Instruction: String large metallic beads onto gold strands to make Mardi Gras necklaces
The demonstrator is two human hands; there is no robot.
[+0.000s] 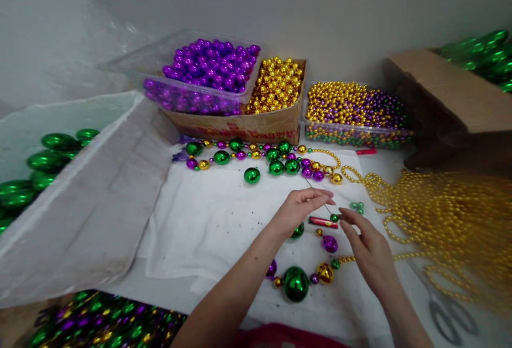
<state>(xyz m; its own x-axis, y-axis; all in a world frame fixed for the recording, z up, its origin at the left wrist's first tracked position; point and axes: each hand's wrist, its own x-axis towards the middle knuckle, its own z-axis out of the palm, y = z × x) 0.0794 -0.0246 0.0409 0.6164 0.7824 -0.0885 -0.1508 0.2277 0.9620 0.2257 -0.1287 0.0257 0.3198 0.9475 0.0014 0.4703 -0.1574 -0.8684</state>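
My left hand point(301, 207) pinches a thin needle or wire point(320, 198) over a white cloth point(208, 220). My right hand point(366, 244) reaches in from the right, its fingertips pinched at a small green bead point(334, 217) near the needle's lower end. Beneath the hands lies a partly strung necklace with a large green ball point(295, 283), a gold ball point(325, 273) and a purple ball point(330, 243). A red lighter point(323, 222) rests on the cloth between the hands.
A finished bead strand point(264, 158) lies at the cloth's far edge. Behind it stand a tub of purple balls point(208, 68), a carton of gold balls point(276, 84) and a tray of small mixed beads point(354, 110). Gold bead chains point(444, 220) pile at right; green balls point(44, 164) fill a box at left.
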